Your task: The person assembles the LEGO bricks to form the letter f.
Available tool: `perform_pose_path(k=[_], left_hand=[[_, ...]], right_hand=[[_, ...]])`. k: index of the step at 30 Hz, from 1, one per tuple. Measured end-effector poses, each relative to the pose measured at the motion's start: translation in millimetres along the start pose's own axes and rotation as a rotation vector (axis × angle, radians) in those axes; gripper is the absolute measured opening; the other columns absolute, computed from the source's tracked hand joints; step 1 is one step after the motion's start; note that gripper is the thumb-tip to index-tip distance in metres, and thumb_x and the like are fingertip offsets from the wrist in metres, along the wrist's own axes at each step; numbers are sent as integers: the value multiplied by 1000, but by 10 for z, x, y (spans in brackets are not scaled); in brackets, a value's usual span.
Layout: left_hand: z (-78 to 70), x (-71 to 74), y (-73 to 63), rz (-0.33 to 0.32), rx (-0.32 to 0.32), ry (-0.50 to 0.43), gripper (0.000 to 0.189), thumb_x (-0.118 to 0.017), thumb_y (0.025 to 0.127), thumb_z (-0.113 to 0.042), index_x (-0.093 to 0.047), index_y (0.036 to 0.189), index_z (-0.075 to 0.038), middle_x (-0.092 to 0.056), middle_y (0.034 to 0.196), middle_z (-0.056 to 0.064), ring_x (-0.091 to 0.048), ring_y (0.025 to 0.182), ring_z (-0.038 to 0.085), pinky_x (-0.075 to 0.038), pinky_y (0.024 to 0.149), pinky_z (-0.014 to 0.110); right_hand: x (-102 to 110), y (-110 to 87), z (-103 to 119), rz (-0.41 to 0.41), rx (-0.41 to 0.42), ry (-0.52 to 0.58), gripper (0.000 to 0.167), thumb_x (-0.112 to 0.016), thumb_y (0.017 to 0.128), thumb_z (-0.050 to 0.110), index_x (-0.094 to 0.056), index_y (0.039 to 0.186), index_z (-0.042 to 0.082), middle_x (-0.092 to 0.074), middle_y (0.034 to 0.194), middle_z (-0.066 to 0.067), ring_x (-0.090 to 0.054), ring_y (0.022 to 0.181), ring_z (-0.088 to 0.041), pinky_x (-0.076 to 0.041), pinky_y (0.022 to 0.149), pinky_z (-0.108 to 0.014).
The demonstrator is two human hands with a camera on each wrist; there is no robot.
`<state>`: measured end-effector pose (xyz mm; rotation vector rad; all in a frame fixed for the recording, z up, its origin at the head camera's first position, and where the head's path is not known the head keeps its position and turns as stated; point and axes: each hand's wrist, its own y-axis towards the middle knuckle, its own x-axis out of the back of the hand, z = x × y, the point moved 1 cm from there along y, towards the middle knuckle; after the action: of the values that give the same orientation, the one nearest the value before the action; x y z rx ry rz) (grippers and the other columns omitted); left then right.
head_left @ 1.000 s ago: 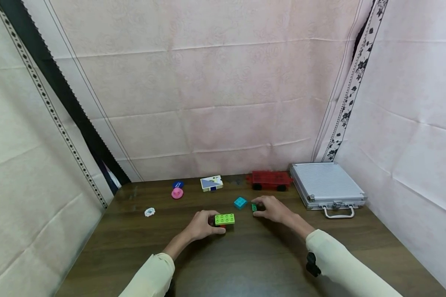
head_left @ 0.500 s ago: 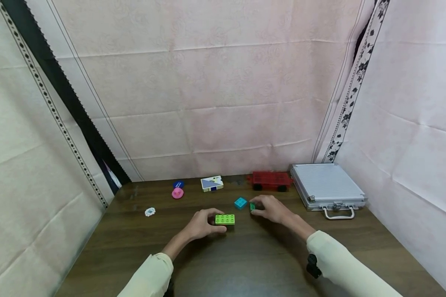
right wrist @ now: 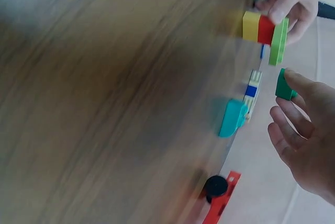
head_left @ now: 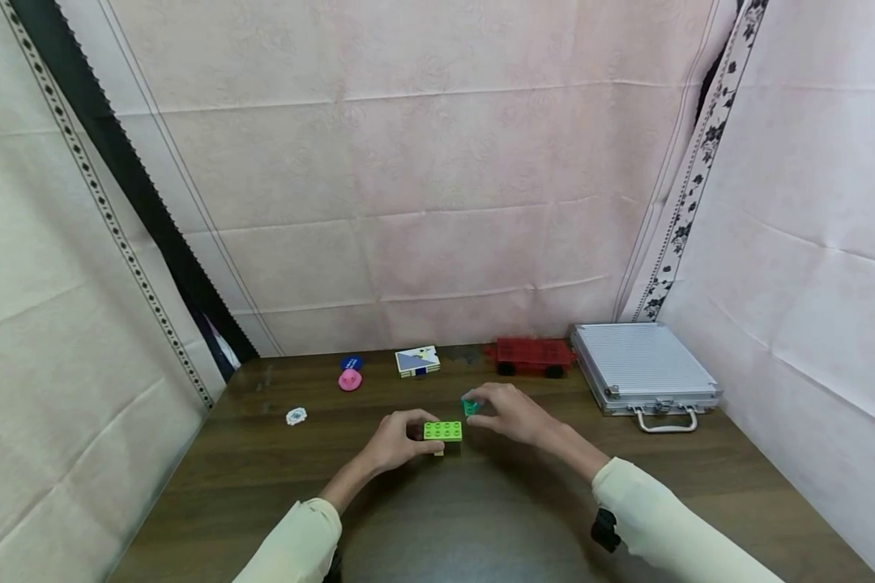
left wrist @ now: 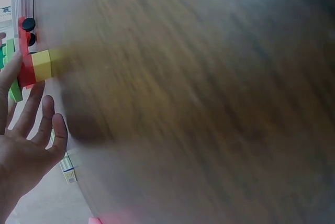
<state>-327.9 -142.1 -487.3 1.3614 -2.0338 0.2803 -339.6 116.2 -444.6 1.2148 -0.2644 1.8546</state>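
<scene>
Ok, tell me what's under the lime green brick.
The lime green brick sits on a red block, with a yellow block below. The left hand partly covers the red block, and the touching faces are hidden.

A green brick (right wrist: 283,85) hung near an upright brick stack (right wrist: 266,30).
Lime capped red, then yellow; the green seemed smaller.

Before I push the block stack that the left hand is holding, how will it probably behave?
The block stack would likely tip easily: the lime brick on top overhangs the red block. It should feel stiff, as the pieces sit flush. Rolling seems unlikely: the yellow block at the bottom has flat faces.
</scene>
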Motion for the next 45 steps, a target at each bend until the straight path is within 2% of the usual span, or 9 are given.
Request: perform_pose_path(k=[3,10,15,19,25,36,45], left_hand=[[3,-17,9,-2,-2,-1,30,-84,90,-26,-75,114,-11,-71,94,4,-62,82,17,-50,67,25],[15,-17,16,-5,1,-10,29,-85,89,-26,-75,111,-10,-70,95,3,-61,81,17,-51,66,26],[34,-6,18,2,16,-19,31,-86,88,-26,-74,112,-11,-71,95,2,-62,82,17,-52,67,26],[46,-8,30,8,16,-17,33,-86,88,-26,-74,114,-10,-71,98,1,-63,84,17,-53,69,27],[66,-14,33,10,11,-26,32,-86,88,-24,-73,113,-10,-72,98,2,-65,86,17,-55,72,28],[60,-11,21,8,25,-27,28,-86,88,-26,-74,111,-14,-72,96,-1,-65,84,12,-54,72,27],[57,2,20,12,27,-26,29,-86,88,-24,-74,112,-12,-71,98,0,-63,86,14,-54,73,28]], right_hand=[[-26,14,71,10,12,8,37,-76,97,16,-68,131,3,-70,123,-13,-69,107,-31,-57,89,-46],[-105,72,223,23,42,-24,35,-76,97,18,-70,130,9,-71,119,-5,-68,106,-24,-57,86,-37],[-180,117,292,44,54,-55,36,-75,97,22,-70,131,9,-72,119,-4,-68,107,-23,-57,88,-37],[-237,140,317,59,51,-102,38,-75,98,26,-71,131,10,-72,118,-1,-68,106,-17,-54,91,-36],[-290,170,354,70,42,-122,35,-73,99,29,-72,130,13,-71,114,2,-65,99,-10,-54,83,-27],[-318,227,346,91,40,-139,34,-71,100,32,-73,129,14,-70,114,1,-65,91,-7,-53,77,-22],[-334,211,352,102,24,-216,36,-69,101,39,-71,131,19,-69,117,2,-60,90,-3,-53,78,-22]])
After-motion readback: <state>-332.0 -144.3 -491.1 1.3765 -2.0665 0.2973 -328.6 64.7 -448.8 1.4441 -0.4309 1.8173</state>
